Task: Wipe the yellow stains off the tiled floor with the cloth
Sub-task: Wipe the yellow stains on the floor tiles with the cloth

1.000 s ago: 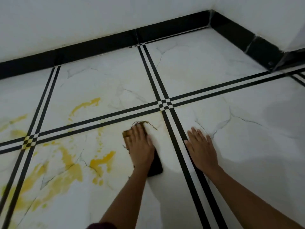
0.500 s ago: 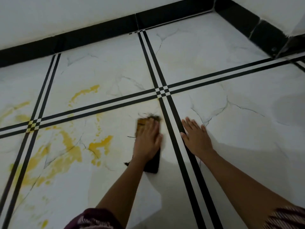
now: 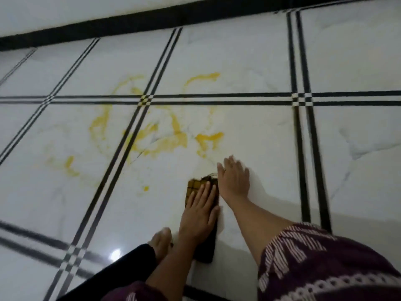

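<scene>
A dark cloth (image 3: pixel 195 187), its far end stained yellow, lies flat on the white tiled floor (image 3: pixel 249 68). My left hand (image 3: pixel 200 210) presses on it with straight fingers. My right hand (image 3: pixel 234 178) rests flat on the bare tile just right of the cloth, fingers spread. Yellow stains (image 3: pixel 160 140) spread over the tiles ahead and to the left, the nearest smear (image 3: pixel 209 139) a short way beyond my right fingertips. A small yellow spot (image 3: pixel 145 188) sits left of the cloth.
Black double grout lines (image 3: pixel 219 99) cross the floor. A black skirting (image 3: pixel 134 22) runs along the white wall at the back. My bare foot (image 3: pixel 160 240) and dark trouser leg (image 3: pixel 112 272) are near the cloth's close end; a patterned sleeve (image 3: pixel 314 263) fills the lower right.
The view has swung left, showing more stains. Both hands have pulled back toward me; the cloth slid with my left hand, and my right hand came off the grout line to beside the cloth.
</scene>
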